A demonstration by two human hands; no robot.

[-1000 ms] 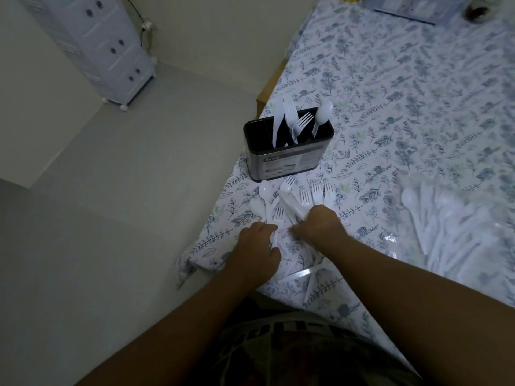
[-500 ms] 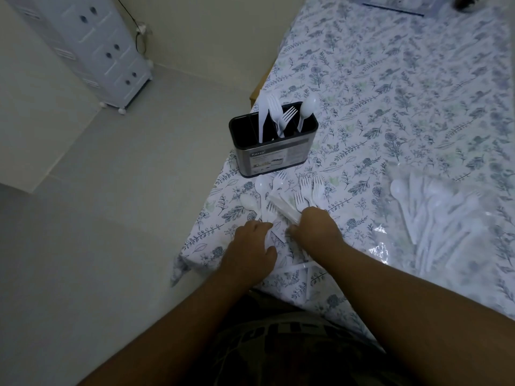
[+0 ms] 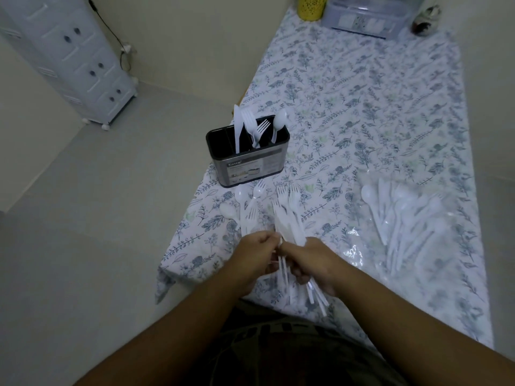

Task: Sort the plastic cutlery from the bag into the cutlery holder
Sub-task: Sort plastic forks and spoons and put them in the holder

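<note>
A black and silver cutlery holder (image 3: 252, 165) stands near the table's left edge with a white knife, forks and a spoon upright in it. My right hand (image 3: 313, 263) grips a bunch of white plastic forks (image 3: 288, 218), lifted off the cloth, tines pointing toward the holder. My left hand (image 3: 257, 250) pinches the same bunch at its handles. A few loose spoons and forks (image 3: 245, 208) lie on the cloth in front of the holder. A clear plastic bag (image 3: 404, 215) with several white spoons lies to the right.
The table wears a floral cloth (image 3: 362, 121); its near left corner (image 3: 164, 277) hangs over the edge. At the far end stand a yellow container (image 3: 310, 6), a clear box (image 3: 362, 18) and a small jar (image 3: 425, 20). A white drawer unit (image 3: 75, 59) stands on the floor, left.
Both hands rested on the cutlery lying on the cloth; now they have gathered a bunch of forks and raised it. The camera has tilted up slightly.
</note>
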